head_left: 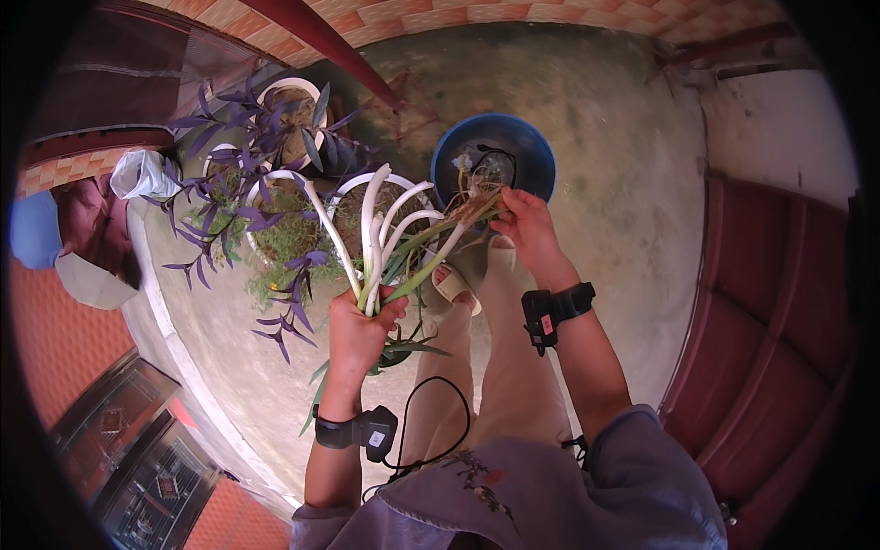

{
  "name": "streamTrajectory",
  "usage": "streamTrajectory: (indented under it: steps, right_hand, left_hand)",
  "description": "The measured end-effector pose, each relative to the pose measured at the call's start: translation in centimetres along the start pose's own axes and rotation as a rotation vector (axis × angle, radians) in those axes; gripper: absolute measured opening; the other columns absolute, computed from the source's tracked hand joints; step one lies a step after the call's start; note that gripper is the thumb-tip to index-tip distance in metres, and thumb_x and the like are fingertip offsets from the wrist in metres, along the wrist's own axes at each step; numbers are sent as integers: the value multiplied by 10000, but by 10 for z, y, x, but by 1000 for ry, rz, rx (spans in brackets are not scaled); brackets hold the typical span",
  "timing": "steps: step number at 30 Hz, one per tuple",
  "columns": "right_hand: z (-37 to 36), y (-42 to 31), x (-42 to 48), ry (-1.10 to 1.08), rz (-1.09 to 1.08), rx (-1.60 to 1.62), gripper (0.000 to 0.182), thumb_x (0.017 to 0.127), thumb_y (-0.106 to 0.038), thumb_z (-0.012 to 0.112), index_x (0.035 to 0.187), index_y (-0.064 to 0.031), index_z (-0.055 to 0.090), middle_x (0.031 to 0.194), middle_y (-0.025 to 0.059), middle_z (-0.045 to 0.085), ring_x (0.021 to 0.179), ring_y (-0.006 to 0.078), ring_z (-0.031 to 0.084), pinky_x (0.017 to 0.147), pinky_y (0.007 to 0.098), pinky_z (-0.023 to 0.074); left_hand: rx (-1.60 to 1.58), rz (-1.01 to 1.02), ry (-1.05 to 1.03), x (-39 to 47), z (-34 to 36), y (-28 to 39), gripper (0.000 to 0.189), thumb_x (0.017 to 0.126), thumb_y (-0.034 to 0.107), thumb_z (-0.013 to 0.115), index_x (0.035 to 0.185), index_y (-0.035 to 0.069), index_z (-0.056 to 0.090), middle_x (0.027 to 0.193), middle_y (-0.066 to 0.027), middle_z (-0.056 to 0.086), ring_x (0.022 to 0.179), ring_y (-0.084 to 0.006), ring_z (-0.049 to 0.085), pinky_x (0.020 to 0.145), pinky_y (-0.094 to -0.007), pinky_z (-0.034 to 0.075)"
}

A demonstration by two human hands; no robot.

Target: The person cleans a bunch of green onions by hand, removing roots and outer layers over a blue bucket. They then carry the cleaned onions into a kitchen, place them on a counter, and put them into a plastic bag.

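Observation:
My left hand is closed around a bunch of green onions, their bare white stalks fanning upward and some green leaves hanging below. One more green onion, with brown dry skin and roots at its end, slants up to the right from the same hand. At that rooty end the fingers of my right hand pinch a green and brown outer leaf. Beneath the roots stands a blue round basin, with pale scraps and dark strands inside.
White-rimmed pots hold soil and green plants, and purple-leaved stems spread over them. A red pole slopes down behind. At the left are a white bag and umbrellas; a dark red door stands right.

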State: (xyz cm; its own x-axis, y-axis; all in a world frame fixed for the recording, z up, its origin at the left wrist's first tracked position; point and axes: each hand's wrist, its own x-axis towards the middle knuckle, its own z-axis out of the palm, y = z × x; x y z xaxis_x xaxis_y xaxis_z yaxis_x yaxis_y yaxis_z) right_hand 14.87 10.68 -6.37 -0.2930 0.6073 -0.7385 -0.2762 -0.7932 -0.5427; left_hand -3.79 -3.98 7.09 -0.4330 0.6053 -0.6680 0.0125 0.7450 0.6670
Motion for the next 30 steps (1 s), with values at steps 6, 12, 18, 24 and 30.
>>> streamTrajectory:
  steps: [6,12,18,24,30]
  right_hand:
    - [-31,2,21,-63,131,305,152,903,-171,512,866,-26,538,730,40,541,627,94,512,619,254,514]
    - [-60,16,49,187,185,720,108,897,-73,498,930,29,485,713,95,507,659,156,521,701,297,529]
    - [-80,11,74,416,114,728,119,902,-65,480,947,44,463,786,121,492,649,172,497,706,335,549]
    - [-125,-6,102,448,10,524,114,909,-70,464,939,40,468,804,106,488,596,163,470,684,349,573]
    - [-130,-8,108,387,-29,291,112,874,-73,529,950,-2,488,782,62,508,562,130,477,703,336,560]
  left_hand:
    - [68,69,46,-9,9,0,105,738,19,675,808,-29,614,611,-54,609,521,-79,523,473,-229,408]
    - [58,29,35,-17,15,8,88,734,16,679,794,-21,624,622,-47,610,513,-76,495,485,-229,406]
    - [-15,-16,40,-25,9,8,81,733,-9,671,791,-36,623,635,-61,612,512,-87,521,476,-219,425]
    - [-118,-58,21,-26,-15,0,74,742,-22,662,783,-54,609,633,-85,610,491,-107,532,457,-211,432]
    - [-280,-100,27,-21,-15,-5,101,752,-9,658,816,-45,588,640,-101,607,495,-130,529,468,-225,424]
